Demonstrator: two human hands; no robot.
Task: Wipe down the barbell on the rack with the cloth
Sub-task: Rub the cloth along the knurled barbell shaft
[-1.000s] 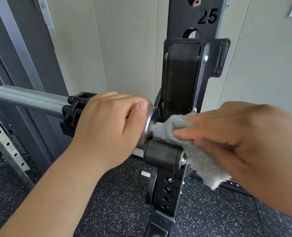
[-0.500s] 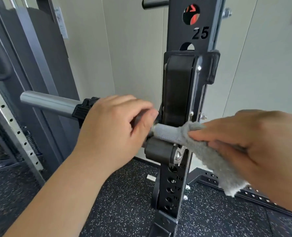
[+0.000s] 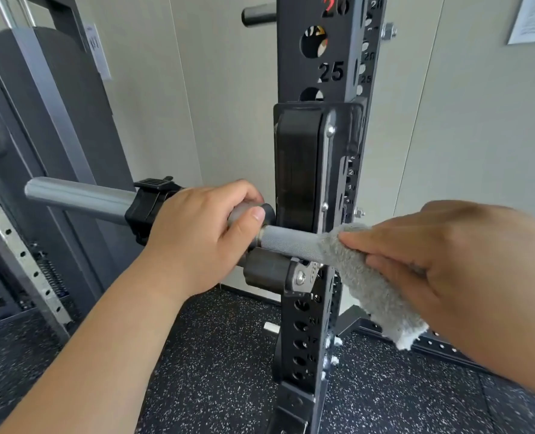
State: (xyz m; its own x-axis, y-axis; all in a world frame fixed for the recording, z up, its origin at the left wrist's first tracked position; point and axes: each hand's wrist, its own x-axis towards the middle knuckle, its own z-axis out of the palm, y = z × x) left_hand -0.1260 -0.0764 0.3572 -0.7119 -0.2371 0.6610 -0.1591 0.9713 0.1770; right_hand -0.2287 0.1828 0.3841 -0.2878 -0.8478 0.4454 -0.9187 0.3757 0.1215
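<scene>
The grey steel barbell point(image 3: 288, 242) lies across a hook of the black rack upright point(image 3: 319, 170); its smooth sleeve point(image 3: 78, 195) sticks out to the left, with a black collar clamp point(image 3: 149, 208) on it. My left hand point(image 3: 203, 233) grips the barbell at the inner end of the sleeve, just left of the upright. My right hand point(image 3: 454, 270) presses a fluffy grey cloth point(image 3: 363, 286) around the knurled shaft just right of the upright. The cloth's loose end hangs down below that hand.
A black J-hook point(image 3: 300, 164) with a roller point(image 3: 266, 270) below the bar is fixed to the numbered upright. A second perforated post point(image 3: 19, 255) and grey machine frame stand at the left. Speckled black rubber floor point(image 3: 222, 364) lies below, a pale wall behind.
My right hand has slid the cloth to the right along the shaft, baring more knurled steel beside the upright. My left hand keeps its grip. The camera has tilted upward.
</scene>
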